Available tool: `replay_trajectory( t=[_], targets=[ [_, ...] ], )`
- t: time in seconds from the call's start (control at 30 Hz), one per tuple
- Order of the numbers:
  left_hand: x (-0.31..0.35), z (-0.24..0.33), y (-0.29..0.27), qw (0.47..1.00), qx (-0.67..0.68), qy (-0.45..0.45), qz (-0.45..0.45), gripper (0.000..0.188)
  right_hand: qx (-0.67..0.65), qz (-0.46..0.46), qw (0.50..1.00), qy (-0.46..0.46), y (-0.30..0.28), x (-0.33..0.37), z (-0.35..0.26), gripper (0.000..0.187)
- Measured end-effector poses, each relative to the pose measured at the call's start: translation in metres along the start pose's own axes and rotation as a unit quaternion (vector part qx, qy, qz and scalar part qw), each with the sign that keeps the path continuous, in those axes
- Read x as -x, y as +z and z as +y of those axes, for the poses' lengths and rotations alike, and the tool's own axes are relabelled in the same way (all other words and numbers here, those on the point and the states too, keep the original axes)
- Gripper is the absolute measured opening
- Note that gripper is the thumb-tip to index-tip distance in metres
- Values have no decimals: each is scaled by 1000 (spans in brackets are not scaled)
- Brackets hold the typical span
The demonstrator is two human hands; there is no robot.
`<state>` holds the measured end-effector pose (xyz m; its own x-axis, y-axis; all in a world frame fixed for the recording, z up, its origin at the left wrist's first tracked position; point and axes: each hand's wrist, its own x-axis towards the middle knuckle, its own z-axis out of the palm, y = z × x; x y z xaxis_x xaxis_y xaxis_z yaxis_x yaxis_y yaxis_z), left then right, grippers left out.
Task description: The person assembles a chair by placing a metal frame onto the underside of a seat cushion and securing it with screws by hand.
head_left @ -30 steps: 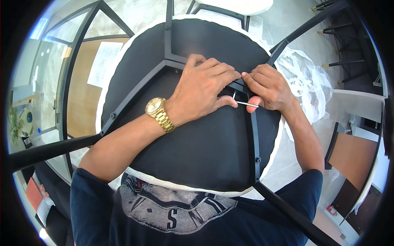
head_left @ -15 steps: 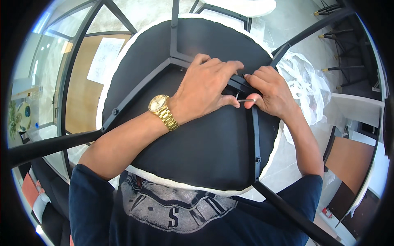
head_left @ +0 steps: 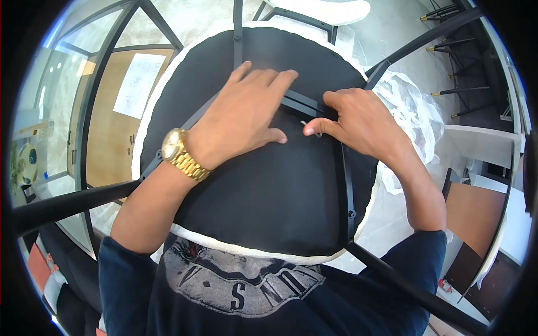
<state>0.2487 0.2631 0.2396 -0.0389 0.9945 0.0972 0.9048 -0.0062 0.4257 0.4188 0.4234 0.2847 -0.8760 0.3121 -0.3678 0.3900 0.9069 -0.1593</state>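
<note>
An upturned round chair seat, its black underside ringed with a white edge, lies in front of me. Across it runs a black metal leg frame with bolted bars. My left hand, with a gold watch on its wrist, is over the frame's left part; its fingers are apart and hold nothing. By the right end of the middle bars, my right hand is closed on a small metal hex key, mostly hidden behind the thumb. Whether the key touches a bolt cannot be seen.
Black legs rise from the frame, one toward the lower right and another toward the left. Clear plastic wrapping lies on the floor at right. A white-seated chair stands beyond; a glass partition is at left.
My left hand has moved left, away from the middle bars and the hex key. My right hand has shifted slightly left, and its thumb now covers most of the key.
</note>
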Motion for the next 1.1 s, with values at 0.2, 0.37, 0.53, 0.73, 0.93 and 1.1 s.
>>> replay_trajectory(
  t=[0.2, 0.37, 0.53, 0.73, 0.93, 1.1],
  targets=[
    [6, -5, -2, 1000, 6, 17, -10, 83, 92, 40, 995, 25, 6, -11, -26, 75],
    [8, -9, 1, 999, 26, 18, -4, 83, 117, 134, 983, -42, 4, -9, -38, 65],
    [3, -12, 3, 999, 49, 17, -1, 81, 53, 155, 970, -180, 32, 8, -35, 13],
    [4, -15, 5, 998, 67, 16, -4, 81, -6, 169, 975, -146, 40, 14, -35, 5],
    [-1, -13, 8, 997, 66, 34, -11, 74, 41, 167, 973, -156, 48, 20, -35, 4],
    [-2, -17, 12, 997, 60, 45, -3, 57, 26, 227, 964, -136, 58, 19, -44, 6]
  ],
)
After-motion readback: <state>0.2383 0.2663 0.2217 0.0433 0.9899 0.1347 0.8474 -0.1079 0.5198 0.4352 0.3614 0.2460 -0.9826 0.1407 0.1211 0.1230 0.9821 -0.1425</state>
